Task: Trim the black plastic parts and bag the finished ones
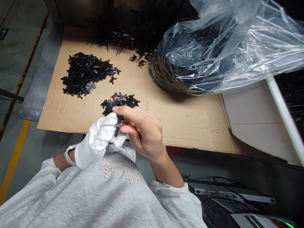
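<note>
My left hand (pixel 101 136), in a white glove, is closed around a small black plastic part (pixel 117 131). My bare right hand (pixel 144 129) meets it from the right, with its thumb and index finger pinching at the same part. Most of the part is hidden by the fingers. Just beyond both hands lies a small heap of black plastic parts (pixel 123 99) on the cardboard sheet (pixel 180 120). A larger pile of similar black parts (pixel 85 72) spreads over the cardboard farther to the left.
A big clear plastic bag (pixel 213 60) filled with dark contents stands at the back right. Black branched pieces (pixel 122 39) lie along the shadowed back. A white panel (pixel 258 114) borders the right side. A machine with cables (pixel 228 193) sits below the table edge.
</note>
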Demonstrator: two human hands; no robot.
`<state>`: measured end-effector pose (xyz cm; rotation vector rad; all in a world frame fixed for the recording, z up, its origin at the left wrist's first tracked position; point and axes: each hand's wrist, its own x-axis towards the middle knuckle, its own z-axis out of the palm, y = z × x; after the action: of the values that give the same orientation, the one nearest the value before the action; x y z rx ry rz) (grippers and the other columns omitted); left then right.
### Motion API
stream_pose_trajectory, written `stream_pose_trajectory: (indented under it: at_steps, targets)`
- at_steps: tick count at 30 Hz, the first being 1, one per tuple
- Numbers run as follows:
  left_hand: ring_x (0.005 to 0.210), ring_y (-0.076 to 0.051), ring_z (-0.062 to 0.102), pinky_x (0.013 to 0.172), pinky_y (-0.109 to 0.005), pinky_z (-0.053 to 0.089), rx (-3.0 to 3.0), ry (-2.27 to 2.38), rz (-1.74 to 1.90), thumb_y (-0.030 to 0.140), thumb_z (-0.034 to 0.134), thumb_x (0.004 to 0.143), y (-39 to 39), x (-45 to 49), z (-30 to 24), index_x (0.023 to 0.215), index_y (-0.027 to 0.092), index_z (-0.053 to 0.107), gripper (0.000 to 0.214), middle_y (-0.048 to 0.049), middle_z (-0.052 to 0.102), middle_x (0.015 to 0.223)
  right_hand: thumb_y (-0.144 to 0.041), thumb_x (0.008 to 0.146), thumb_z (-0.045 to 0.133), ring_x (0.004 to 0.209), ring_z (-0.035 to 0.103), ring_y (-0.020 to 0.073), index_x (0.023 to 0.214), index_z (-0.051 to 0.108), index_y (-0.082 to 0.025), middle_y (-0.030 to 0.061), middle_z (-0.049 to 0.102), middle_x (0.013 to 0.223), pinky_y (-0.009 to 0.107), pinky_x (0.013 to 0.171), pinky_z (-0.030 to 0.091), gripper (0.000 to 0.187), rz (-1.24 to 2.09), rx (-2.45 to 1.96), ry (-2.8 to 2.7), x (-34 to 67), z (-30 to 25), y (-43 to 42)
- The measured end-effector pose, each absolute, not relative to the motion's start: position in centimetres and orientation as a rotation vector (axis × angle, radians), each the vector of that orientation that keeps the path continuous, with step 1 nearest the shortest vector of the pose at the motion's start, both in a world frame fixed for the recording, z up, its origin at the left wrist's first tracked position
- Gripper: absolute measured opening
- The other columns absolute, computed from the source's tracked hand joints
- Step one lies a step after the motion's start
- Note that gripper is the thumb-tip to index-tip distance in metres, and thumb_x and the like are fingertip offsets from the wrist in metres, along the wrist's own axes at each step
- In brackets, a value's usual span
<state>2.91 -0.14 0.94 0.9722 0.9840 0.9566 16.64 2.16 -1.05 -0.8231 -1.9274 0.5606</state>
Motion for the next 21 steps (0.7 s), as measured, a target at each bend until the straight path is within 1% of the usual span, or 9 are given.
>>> stream_pose_trajectory:
  at_steps: [2, 4, 6, 8, 11, 14, 16, 19, 21]
  targets:
    - [0.048, -0.008, 0.036, 0.05, -0.028, 0.034, 0.945, 0.938, 0.991, 0.059, 0.041, 0.092, -0.2, 2.7, 0.7, 0.057, 0.017, 0.047, 0.055, 0.0012, 0.044, 0.05, -0.049, 0.098, 0.044, 0.067, 0.058, 0.0137, 0.121, 0.063, -0.026, 0.003, 0.068, 0.089, 0.029, 0.065, 0.051, 0.038, 0.69, -0.821, -1.874, 16.7, -1.1, 2.1]
    - [0.046, -0.008, 0.033, 0.048, -0.029, 0.03, 0.909, 0.927, 0.993, 0.059, 0.043, 0.091, -0.3, 2.5, 0.5, 0.055, 0.018, 0.047, 0.055, 0.0017, 0.042, 0.047, -0.052, 0.093, 0.051, 0.068, 0.059, 0.0141, 0.119, 0.064, -0.024, 0.0046, 0.069, 0.096, 0.03, 0.064, 0.052, 0.04, 0.786, -0.843, -1.787, 16.7, -1.0, 2.1]
    - [0.046, -0.008, 0.033, 0.047, -0.028, 0.027, 0.881, 0.945, 0.96, 0.059, 0.045, 0.09, -0.4, 2.5, 0.5, 0.055, 0.018, 0.048, 0.054, 0.002, 0.042, 0.047, -0.05, 0.088, 0.062, 0.068, 0.059, 0.0139, 0.11, 0.068, -0.023, 0.0041, 0.069, 0.092, 0.03, 0.063, 0.053, 0.035, 0.815, -0.865, -1.71, 16.5, -0.9, 2.2]
    - [0.045, -0.007, 0.032, 0.046, -0.028, 0.026, 0.864, 0.97, 0.922, 0.06, 0.044, 0.091, -0.3, 2.4, 0.5, 0.055, 0.018, 0.047, 0.055, 0.0022, 0.042, 0.047, -0.041, 0.087, 0.066, 0.066, 0.059, 0.0131, 0.1, 0.071, -0.022, 0.0027, 0.069, 0.084, 0.029, 0.063, 0.053, 0.024, 0.809, -0.873, -1.676, 16.4, -0.8, 2.4]
    - [0.046, -0.009, 0.031, 0.049, -0.029, 0.029, 0.914, 0.968, 0.875, 0.053, 0.036, 0.096, 0.0, 2.3, 0.8, 0.052, 0.019, 0.042, 0.056, 0.002, 0.038, 0.047, -0.035, 0.09, 0.064, 0.061, 0.056, 0.0118, 0.094, 0.074, -0.022, 0.0013, 0.067, 0.074, 0.028, 0.06, 0.05, 0.017, 0.821, -0.899, -1.67, 16.8, -0.6, 2.8]
    - [0.048, -0.011, 0.029, 0.055, -0.03, 0.033, 0.964, 0.856, 0.87, 0.042, 0.029, 0.099, 0.3, 1.9, 1.1, 0.052, 0.02, 0.037, 0.053, 0.0019, 0.034, 0.048, -0.037, 0.094, 0.056, 0.054, 0.05, 0.0097, 0.095, 0.073, -0.021, 0.0004, 0.065, 0.071, 0.026, 0.053, 0.043, 0.023, 0.865, -1.018, -1.592, 17.9, -0.8, 3.5]
    - [0.048, -0.012, 0.027, 0.055, -0.03, 0.034, 1.009, 0.822, 0.878, 0.038, 0.025, 0.099, 0.5, 1.6, 1.0, 0.053, 0.021, 0.034, 0.05, 0.0023, 0.031, 0.048, -0.04, 0.096, 0.052, 0.052, 0.047, 0.0089, 0.091, 0.071, -0.02, -0.0001, 0.064, 0.069, 0.025, 0.051, 0.039, 0.028, 0.88, -1.101, -1.575, 18.8, -1.1, 4.2]
    - [0.048, -0.013, 0.033, 0.057, -0.031, 0.038, 1.303, 1.0, 0.823, 0.037, 0.02, 0.1, 1.3, 1.0, -0.2, 0.058, 0.022, 0.036, 0.047, 0.0019, 0.038, 0.051, -0.036, 0.091, 0.059, 0.056, 0.05, 0.0103, 0.078, 0.068, -0.018, -0.0002, 0.063, 0.066, 0.025, 0.055, 0.039, 0.024, 0.823, -1.22, -1.717, 19.6, -2.3, 6.1]
    - [0.056, -0.015, 0.044, 0.062, -0.033, 0.04, 1.61, 1.22, 0.777, 0.038, 0.029, 0.098, 2.3, 0.6, -1.9, 0.062, 0.023, 0.045, 0.043, -0.0005, 0.05, 0.058, -0.028, 0.086, 0.062, 0.065, 0.056, 0.0133, 0.074, 0.066, -0.017, 0.0022, 0.067, 0.072, 0.027, 0.063, 0.042, 0.017, 0.749, -1.335, -1.831, 19.6, -3.5, 8.2]
